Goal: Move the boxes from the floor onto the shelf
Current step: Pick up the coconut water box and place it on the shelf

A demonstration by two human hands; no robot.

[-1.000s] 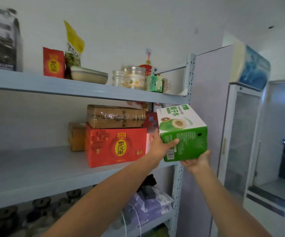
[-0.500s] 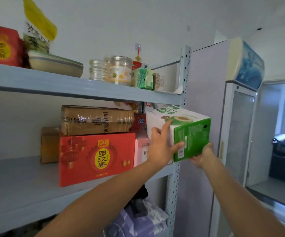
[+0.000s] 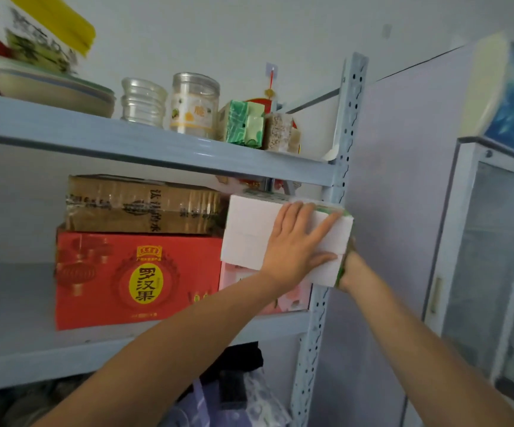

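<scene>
A green and white box [image 3: 249, 229] sits on top of a pink box [image 3: 234, 277] at the right end of the middle shelf [image 3: 18, 343], its white face toward me. My left hand [image 3: 295, 245] lies flat on that white face, fingers spread. My right hand [image 3: 349, 263] holds the box's right green side, mostly hidden behind it. To the left stand a red box [image 3: 135, 278] and a brown carton [image 3: 141, 204] stacked on it.
The shelf's perforated upright post [image 3: 342, 167] stands just right of the box. The top shelf [image 3: 157, 146] carries bowls, jars [image 3: 195, 103] and small packets. A glass-door fridge [image 3: 496, 257] stands to the right. Bags lie on the lower shelf.
The green and white box has gone from the air in front of the shelf onto the pink box, turned white face out. My left hand flattened against it.
</scene>
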